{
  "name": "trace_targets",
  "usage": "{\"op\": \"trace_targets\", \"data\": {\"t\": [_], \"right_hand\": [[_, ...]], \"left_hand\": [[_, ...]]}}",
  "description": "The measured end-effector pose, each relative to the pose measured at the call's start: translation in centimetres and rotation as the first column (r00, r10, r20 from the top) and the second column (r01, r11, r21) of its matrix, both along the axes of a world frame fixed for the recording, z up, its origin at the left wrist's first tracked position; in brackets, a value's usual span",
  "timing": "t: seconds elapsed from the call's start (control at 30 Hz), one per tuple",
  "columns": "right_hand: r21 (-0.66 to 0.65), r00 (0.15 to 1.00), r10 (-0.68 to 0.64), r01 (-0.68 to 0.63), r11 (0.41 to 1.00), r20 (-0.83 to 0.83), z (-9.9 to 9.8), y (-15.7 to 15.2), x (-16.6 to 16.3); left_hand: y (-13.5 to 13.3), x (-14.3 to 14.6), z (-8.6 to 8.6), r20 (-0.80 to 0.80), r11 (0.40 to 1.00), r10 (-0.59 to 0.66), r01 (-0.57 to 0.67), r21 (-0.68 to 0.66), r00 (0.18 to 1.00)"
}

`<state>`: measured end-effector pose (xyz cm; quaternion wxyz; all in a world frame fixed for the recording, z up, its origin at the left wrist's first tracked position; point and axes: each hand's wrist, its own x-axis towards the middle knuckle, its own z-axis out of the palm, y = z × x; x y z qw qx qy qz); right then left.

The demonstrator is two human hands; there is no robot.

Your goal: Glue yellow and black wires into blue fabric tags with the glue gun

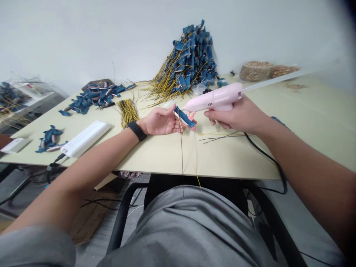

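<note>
My right hand (236, 116) is wrapped round the grip of a pink glue gun (215, 100), its nozzle aimed left. A clear glue stick (275, 79) juts out of the gun's back. My left hand (162, 121), with a black wristband, rests on the table and pinches a small blue plastic connector (185, 116) right at the gun's tip. Thin black and yellow wires (182, 159) hang from the connector over the table edge onto my lap. A black power cord (267, 159) runs from the gun off the front edge.
A big heap of blue connectors with yellow wires (189, 61) stands at the back. Smaller blue piles (96, 96) lie at left, with a loose yellow wire bundle (128, 111) and a white tray (85, 138). Two bags (254, 70) sit far right. The beige table (306, 118) ends near my lap.
</note>
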<state>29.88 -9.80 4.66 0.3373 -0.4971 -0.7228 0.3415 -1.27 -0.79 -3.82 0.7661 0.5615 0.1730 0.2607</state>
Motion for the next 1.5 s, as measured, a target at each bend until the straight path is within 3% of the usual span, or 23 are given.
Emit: {"op": "trace_targets", "data": {"t": [0.27, 0.6, 1.03, 1.33, 1.5], "right_hand": [[-0.018, 0.999, 0.015, -0.015, 1.000, -0.031, -0.03, 0.01, -0.03], [0.006, 1.000, 0.020, -0.020, 1.000, -0.005, 0.05, -0.32, -0.09], [0.004, 1.000, 0.002, -0.002, 1.000, -0.002, -0.03, -0.23, -0.07], [-0.004, 1.000, 0.008, -0.008, 1.000, -0.005, 0.16, -0.31, -0.18], [0.003, 1.000, 0.006, -0.006, 1.000, 0.005, 0.00, -0.29, -0.03]], "left_hand": [[-0.15, 0.13, 0.04, -0.066, 0.986, 0.115, -0.122, -0.117, 0.991], [-0.29, 0.21, 0.20, -0.076, 0.980, 0.136, -0.145, -0.134, 0.988], [0.09, -0.04, -0.28, -0.018, 0.998, 0.037, -0.038, -0.053, 0.999], [-0.41, 0.16, 0.26, -0.057, 0.984, 0.116, -0.122, -0.129, 0.992], [-0.35, 0.02, 0.20, -0.036, 0.993, 0.077, -0.080, -0.084, 0.996]]}}
